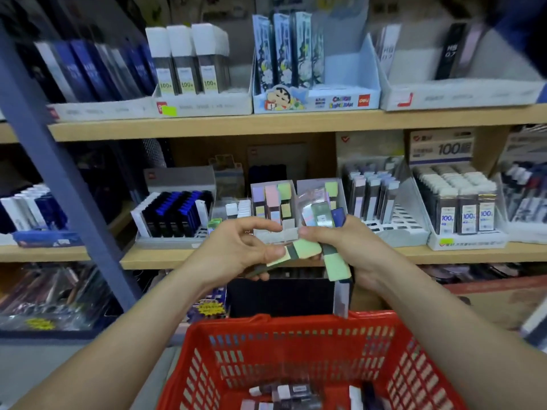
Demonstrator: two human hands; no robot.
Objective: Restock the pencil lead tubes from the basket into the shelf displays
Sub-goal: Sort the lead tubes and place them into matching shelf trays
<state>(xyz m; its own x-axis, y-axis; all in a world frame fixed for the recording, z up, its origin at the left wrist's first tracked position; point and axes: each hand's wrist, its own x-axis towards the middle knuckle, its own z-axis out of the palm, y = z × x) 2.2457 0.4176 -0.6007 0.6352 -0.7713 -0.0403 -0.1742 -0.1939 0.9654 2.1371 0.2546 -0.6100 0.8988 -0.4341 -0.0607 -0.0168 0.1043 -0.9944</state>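
My right hand (349, 250) grips a bundle of several pencil lead tubes (331, 220) with green, blue and pastel caps, fanned out above and below the fist. My left hand (236, 247) pinches one green-capped tube (299, 250) that lies across between both hands. Both hands hover in front of the middle shelf, just before a pastel tube display box (273, 202). Below them stands the red basket (284, 344), with several more tubes (284, 393) lying on its bottom.
Display boxes of lead tubes line the wooden shelves: blue-black ones (174, 211) at left, pastel ones (370, 193) and "100" packs (464, 208) at right, cartoon box (313, 93) above. A blue upright post (59, 161) slants along the left side.
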